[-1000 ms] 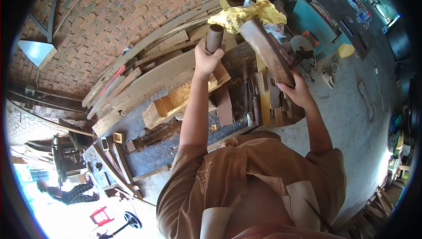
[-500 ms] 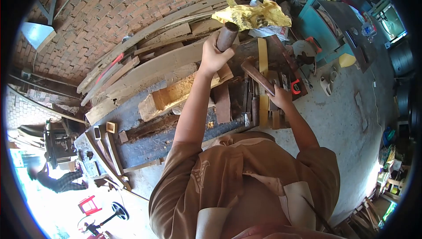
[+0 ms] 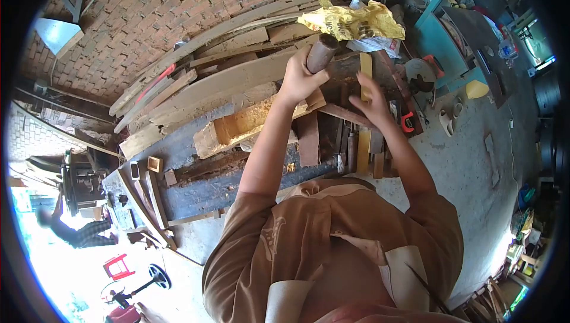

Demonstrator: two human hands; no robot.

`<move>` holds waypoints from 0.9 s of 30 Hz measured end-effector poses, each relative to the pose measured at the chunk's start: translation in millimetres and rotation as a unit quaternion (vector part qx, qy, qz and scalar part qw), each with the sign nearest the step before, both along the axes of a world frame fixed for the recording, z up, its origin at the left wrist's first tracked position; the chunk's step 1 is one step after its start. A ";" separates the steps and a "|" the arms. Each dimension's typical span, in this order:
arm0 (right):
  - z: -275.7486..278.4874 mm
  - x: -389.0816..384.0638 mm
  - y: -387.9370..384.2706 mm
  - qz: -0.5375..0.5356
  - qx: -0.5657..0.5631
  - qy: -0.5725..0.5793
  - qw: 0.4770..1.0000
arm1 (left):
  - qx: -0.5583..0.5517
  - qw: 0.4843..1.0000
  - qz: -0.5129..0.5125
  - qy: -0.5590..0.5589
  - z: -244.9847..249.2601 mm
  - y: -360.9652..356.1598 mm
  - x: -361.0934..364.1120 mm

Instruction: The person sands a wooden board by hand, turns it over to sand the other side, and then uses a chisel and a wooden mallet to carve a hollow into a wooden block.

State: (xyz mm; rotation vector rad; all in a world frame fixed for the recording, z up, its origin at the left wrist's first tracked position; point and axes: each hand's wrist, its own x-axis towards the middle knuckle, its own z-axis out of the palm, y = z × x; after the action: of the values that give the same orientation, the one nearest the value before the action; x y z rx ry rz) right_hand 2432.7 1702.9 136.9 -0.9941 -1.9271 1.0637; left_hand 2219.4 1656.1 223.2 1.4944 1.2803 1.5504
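Observation:
My left hand (image 3: 301, 81) is wrapped round a thick, dark brown wooden cylinder (image 3: 321, 54), held upright with its round end towards me; its lower part is hidden. My right hand (image 3: 373, 104) is empty, fingers apart and curved, above the bench's right part. Just below and left of it lies a brown wooden bar (image 3: 343, 114), perhaps a tool handle. Under my left forearm sits a hollowed wooden block (image 3: 209, 140) with pale, freshly cut wood inside. A dark brown board piece (image 3: 308, 145) lies next to the block.
Long planks (image 3: 214, 88) are stacked along the brick wall (image 3: 178, 8). A yellow sack (image 3: 350, 21) rests at the bench's back. Long tools and a yellow strip (image 3: 363, 145) lie at right, near a red-and-black tool (image 3: 407, 123). Another person (image 3: 77, 231) is far left.
My right hand has let go of the brown wooden bar, which now lies on the bench, and its fingers have opened. My left hand still grips the cylinder. The view has shifted slightly.

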 end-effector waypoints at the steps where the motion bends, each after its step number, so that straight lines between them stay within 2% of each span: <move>1: 34.8 -25.4 2.6 0.054 -0.003 0.119 0.991 | -0.002 1.000 0.004 -0.002 -1.1 -1.5 -0.1; 2: 64.2 -47.4 4.3 0.108 -0.007 0.236 0.966 | -0.003 0.999 -0.032 0.035 -1.6 -3.0 -2.3; 3: 80.1 -58.1 4.5 0.118 -0.008 0.234 0.965 | -0.004 0.995 -0.064 0.072 -1.0 -5.7 -6.3; 4: 92.6 -68.4 5.3 0.180 -0.029 0.273 0.945 | -0.078 0.989 -0.069 0.101 15.9 -18.2 -9.2; 5: 98.1 -77.0 4.9 0.239 -0.051 0.311 0.919 | -0.077 0.990 -0.058 0.102 14.5 -25.9 -19.0; 7: 86.2 -88.1 1.7 0.247 -0.071 0.315 0.914 | -0.130 0.974 -0.024 0.184 11.6 -44.5 -42.1; 8: 77.2 -92.1 1.1 0.244 -0.090 0.352 0.899 | -0.213 0.948 0.026 0.233 15.1 -57.8 -55.7; 9: 72.1 -94.8 -1.6 0.239 -0.111 0.388 0.883 | -0.216 0.948 0.033 0.231 10.0 -71.6 -70.6; 11: 75.4 -97.3 -8.6 0.214 -0.121 0.402 0.882 | -0.293 0.874 0.139 0.362 -14.8 -95.8 -96.0; 12: 70.8 -95.9 -6.7 0.207 -0.124 0.419 0.875 | -0.296 0.873 0.143 0.361 -25.0 -106.4 -98.8; 14: 58.5 -95.9 -3.7 0.180 -0.158 0.456 0.857 | -0.412 0.753 0.148 0.492 -47.0 -126.0 -101.0; 15: 59.0 -94.8 -2.8 0.187 -0.159 0.453 0.857 | -0.413 0.754 0.153 0.487 -65.0 -132.0 -105.9; 17: 58.9 -88.7 -0.6 0.131 -0.228 0.506 0.822 | -0.414 0.764 0.183 0.460 -96.7 -142.6 -111.7; 21: 43.3 -71.0 12.7 0.081 -0.294 0.513 0.803 | -0.406 0.746 0.229 0.476 -103.0 -147.8 -102.4; 25: 43.2 -69.0 22.1 0.057 -0.302 0.513 0.801 | -0.426 0.751 0.236 0.445 -95.1 -145.9 -98.4; 27: 52.8 -73.4 21.9 0.090 -0.243 0.517 0.816 | -0.423 0.757 0.234 0.440 -97.2 -147.2 -98.5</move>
State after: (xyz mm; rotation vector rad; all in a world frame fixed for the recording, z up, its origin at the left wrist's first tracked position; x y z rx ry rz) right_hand 2359.4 1724.8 189.7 -0.2837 -0.8526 1.7745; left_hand 2120.9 1508.9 125.9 1.2861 2.5818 0.1869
